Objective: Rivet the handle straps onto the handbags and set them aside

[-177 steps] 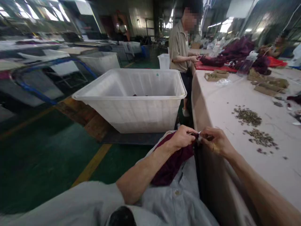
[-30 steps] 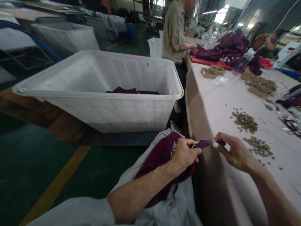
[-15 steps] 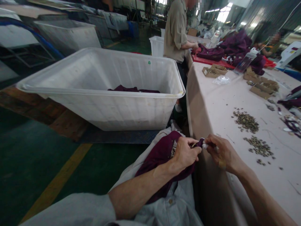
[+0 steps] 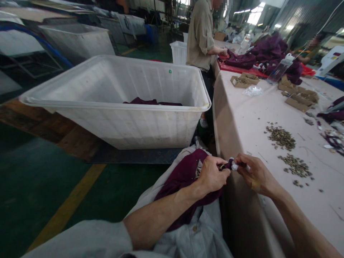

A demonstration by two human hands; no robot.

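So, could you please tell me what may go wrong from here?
The left hand grips a narrow purple strip and the right hand pinches a small white bit at its end; that small hold might slip. The maroon cloth lies loosely over the clothing, so it could slide to the floor. Loose pieces lie on the table near the right hand; an arm might scatter them.

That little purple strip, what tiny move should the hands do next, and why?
Maybe the right hand should gently press the end of the purple strip. The left hand pinches that strip, and the right hand is close at its end, beside a white bit too small to make out.
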